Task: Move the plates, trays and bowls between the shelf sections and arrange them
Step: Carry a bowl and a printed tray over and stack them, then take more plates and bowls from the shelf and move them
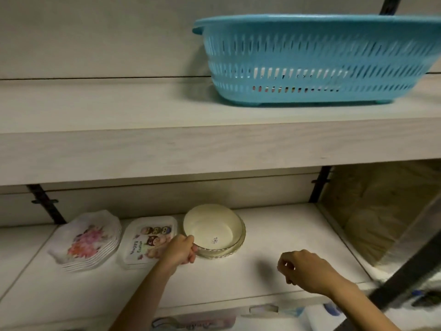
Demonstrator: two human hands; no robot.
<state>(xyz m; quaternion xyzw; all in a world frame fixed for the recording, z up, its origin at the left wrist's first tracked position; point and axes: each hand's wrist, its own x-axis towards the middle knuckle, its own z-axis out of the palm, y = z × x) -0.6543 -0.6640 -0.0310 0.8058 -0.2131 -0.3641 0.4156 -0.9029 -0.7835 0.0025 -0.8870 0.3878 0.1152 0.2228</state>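
Observation:
On the lower shelf (274,225) a cream round bowl (211,226) sits tilted on a stack of scalloped glass dishes (229,253). My left hand (180,250) grips the bowl's near-left rim. To its left lies a stack of square plates with a cartoon print (143,240). Further left is a stack of flower-printed plates (89,240). My right hand (303,271) hovers over the bare shelf to the right, fingers loosely curled, holding nothing.
A blue slotted plastic basket (317,60) stands on the upper shelf (119,139) at the right. Black shelf brackets (46,203) run down the back wall. A dark diagonal post (405,273) crosses the lower right. More items show on the level below (262,311).

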